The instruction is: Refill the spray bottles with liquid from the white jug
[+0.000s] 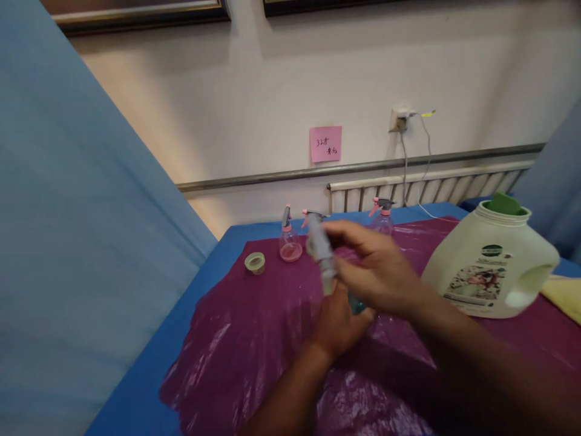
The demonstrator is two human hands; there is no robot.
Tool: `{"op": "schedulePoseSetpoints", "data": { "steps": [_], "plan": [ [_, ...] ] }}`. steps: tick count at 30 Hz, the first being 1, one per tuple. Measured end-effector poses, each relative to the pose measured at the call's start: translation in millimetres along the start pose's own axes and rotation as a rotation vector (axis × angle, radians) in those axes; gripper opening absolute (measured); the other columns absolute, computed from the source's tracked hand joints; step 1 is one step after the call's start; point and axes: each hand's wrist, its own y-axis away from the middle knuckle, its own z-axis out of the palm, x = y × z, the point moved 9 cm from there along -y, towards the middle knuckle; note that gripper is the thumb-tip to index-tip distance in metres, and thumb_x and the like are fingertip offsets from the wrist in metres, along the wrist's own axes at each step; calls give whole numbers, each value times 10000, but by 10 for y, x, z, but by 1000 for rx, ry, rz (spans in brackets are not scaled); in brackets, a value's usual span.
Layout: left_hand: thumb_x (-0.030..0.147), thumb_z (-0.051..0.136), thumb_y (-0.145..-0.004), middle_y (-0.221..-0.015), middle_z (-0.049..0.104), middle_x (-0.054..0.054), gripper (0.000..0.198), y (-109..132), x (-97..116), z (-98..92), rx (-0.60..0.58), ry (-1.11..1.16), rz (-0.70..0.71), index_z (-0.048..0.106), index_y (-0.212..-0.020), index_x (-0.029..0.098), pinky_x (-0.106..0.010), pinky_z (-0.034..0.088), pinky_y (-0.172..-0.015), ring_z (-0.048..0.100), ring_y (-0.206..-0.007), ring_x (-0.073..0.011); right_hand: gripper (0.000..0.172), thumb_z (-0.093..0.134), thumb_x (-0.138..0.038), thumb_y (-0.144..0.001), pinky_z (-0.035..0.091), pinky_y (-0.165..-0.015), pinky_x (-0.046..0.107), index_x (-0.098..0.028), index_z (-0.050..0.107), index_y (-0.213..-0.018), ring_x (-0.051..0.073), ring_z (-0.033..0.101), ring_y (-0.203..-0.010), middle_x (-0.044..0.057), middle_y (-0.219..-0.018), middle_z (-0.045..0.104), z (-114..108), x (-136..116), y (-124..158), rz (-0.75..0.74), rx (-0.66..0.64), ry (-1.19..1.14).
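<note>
My right hand (379, 266) is closed around a grey trigger spray head (321, 245), which is smeared by motion. Just below it, my left hand (336, 321) is wrapped around a small bottle (357, 304); only a teal patch of it shows past the fingers. Whether the spray head touches this bottle's neck, I cannot tell. Behind my hands stand a spray bottle (290, 249) with pink liquid, another grey-and-pink spray head (314, 215) whose lower part is hidden, and a clear spray bottle (384, 219).
A translucent pale cap (255, 263) lies left on the purple plastic sheet (227, 351) over the blue table. At right stands a large cream detergent jug (488, 266) with something green in its mouth, beside a yellow cloth (565, 293). A cable (429, 151) hangs from the wall socket.
</note>
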Motion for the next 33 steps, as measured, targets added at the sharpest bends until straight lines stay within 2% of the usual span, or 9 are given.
{"op": "schedulePoseSetpoints", "data": {
  "steps": [2, 4, 7, 11, 15, 21, 25, 29, 33],
  "plan": [
    [304, 862, -840, -1371, 756, -88, 732, 2, 84, 49, -65, -12, 92, 631, -1533, 248, -454, 631, -1111, 708, -1325, -321, 263, 772, -254, -973, 671, -900, 378, -288, 784, -1234, 198, 773, -979, 22, -1139, 816, -497, 87, 86, 72, 184, -2],
    [304, 875, -829, -1547, 670, -112, 845, -2, 104, 82, -97, -6, 141, 546, -1607, 264, -514, 524, -1250, 643, -1440, -337, 262, 810, -315, -968, 688, -886, 392, -301, 793, -1229, 219, 785, -999, 26, -1131, 816, -887, 169, 223, 115, 372, 17],
    [318, 831, -872, -1660, 574, -135, 862, -15, 60, 110, -120, 8, 148, 467, -1651, 251, -547, 432, -1322, 563, -1535, -342, 293, 823, -338, -968, 687, -956, 430, -298, 798, -1257, 249, 793, -1080, 43, -1164, 821, -1146, 297, 412, 137, 515, 3],
    [380, 803, -916, -1680, 546, -150, 844, -22, 36, 131, -147, -4, 154, 436, -1660, 224, -543, 432, -1320, 550, -1546, -342, 262, 843, -319, -939, 682, -861, 375, -293, 822, -1198, 231, 794, -1002, 43, -1107, 828, -1091, 473, 520, 213, 472, -12],
    [348, 811, -896, -1670, 545, -153, 859, -35, 34, 138, -140, -15, 128, 430, -1656, 225, -548, 428, -1320, 545, -1546, -348, 268, 894, -341, -882, 653, -789, 323, -279, 827, -1134, 195, 767, -894, 33, -1044, 825, -975, 681, 579, 316, 431, -62],
    [294, 825, -861, -1594, 602, -137, 840, -46, 67, 144, -139, 9, 120, 473, -1623, 251, -525, 490, -1250, 594, -1478, -351, 307, 883, -345, -881, 625, -837, 307, -221, 812, -1153, 173, 750, -899, 25, -1020, 813, -654, 1148, 644, 454, 110, -169],
    [275, 818, -856, -1550, 628, -113, 806, -42, 78, 155, -141, 17, 141, 496, -1594, 278, -526, 496, -1229, 612, -1444, -344, 324, 878, -451, -886, 614, -792, 309, -215, 815, -1099, 186, 729, -866, 40, -986, 809, -547, 1375, 763, 551, -39, -241],
    [292, 830, -839, -1528, 637, -119, 800, -42, 49, 169, -137, 18, 115, 509, -1571, 279, -537, 510, -1202, 618, -1426, -364, 343, 929, -467, -847, 599, -799, 316, -240, 830, -1084, 202, 715, -877, 40, -991, 811, -526, 1513, 903, 592, -66, -282],
    [308, 830, -845, -1523, 645, -119, 782, -42, 75, 165, -144, 33, 115, 517, -1560, 291, -543, 532, -1166, 643, -1393, -371, 326, 902, -411, -891, 593, -825, 325, -273, 839, -1180, 207, 708, -894, 32, -1058, 813, -523, 1540, 998, 532, -90, -206]
  ]
}}
